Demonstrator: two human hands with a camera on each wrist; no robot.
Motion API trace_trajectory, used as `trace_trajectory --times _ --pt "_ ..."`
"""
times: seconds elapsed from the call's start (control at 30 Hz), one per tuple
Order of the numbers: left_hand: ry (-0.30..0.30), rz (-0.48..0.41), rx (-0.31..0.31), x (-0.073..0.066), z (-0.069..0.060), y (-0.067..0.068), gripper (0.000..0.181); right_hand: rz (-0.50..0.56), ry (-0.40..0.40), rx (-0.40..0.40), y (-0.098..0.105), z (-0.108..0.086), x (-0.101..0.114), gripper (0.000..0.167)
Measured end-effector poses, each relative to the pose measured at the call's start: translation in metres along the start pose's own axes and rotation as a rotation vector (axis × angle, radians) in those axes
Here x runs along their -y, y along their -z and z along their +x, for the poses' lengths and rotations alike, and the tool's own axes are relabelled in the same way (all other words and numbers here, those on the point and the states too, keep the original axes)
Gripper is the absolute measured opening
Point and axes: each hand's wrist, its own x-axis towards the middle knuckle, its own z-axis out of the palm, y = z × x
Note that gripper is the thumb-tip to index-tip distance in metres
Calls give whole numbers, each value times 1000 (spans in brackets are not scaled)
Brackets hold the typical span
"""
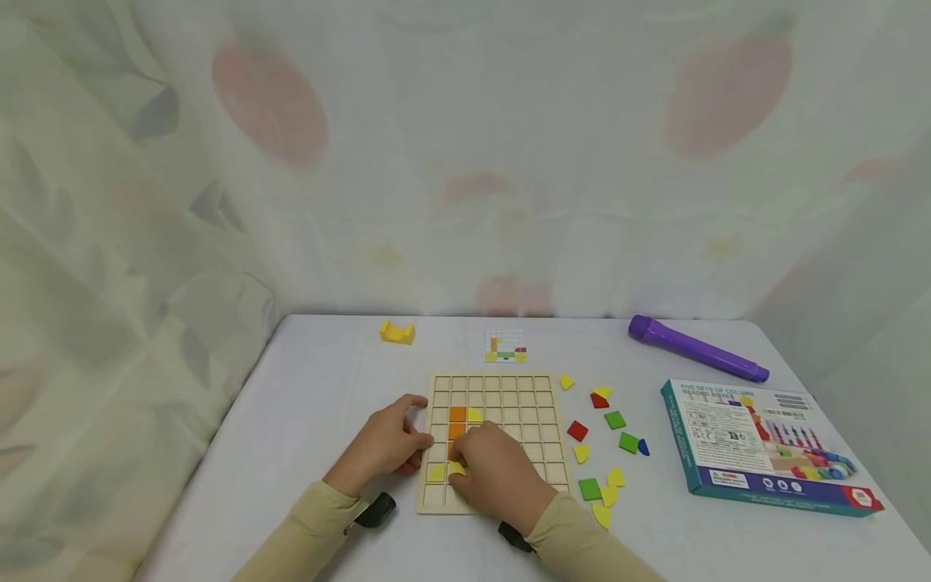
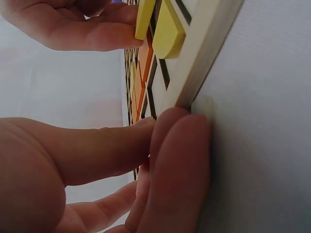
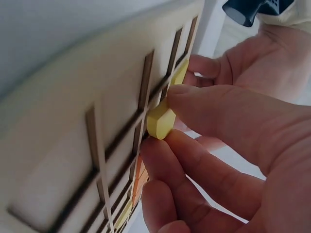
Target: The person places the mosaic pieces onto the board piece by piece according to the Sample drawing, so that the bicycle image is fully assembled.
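Observation:
A wooden grid board (image 1: 541, 382) lies on the white table. At its left edge my left hand (image 1: 385, 443) grips the rim, thumb on top and fingers against the side. My right hand (image 1: 502, 475) is over the lower left cells and pinches a yellow tile (image 3: 161, 120) with a rounded edge between thumb and fingers. That tile is tilted at the board's surface, next to another yellow tile (image 2: 168, 34) lying in a cell. Orange tiles (image 1: 457, 414) form a column farther up, partly hidden by the right hand. Beside the top one sits a yellow tile (image 1: 474, 415).
Loose red, green, yellow and blue pieces (image 1: 615, 419) lie right of the board. A pattern card (image 1: 502, 346) and a yellow curved block (image 1: 397, 332) are behind it. Farther right are a purple microphone-shaped stick (image 1: 698, 348) and a flat toy box (image 1: 771, 444).

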Motion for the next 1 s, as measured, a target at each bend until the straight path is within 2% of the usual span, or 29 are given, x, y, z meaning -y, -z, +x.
trace_trajectory --times 0.27,1.0 --pt "-8 -8 2 1 0 0 66 -24 -5 -11 -6 1 3 13" --pt "-12 -5 3 1 0 0 65 -21 33 -22 -2 -2 6 8"
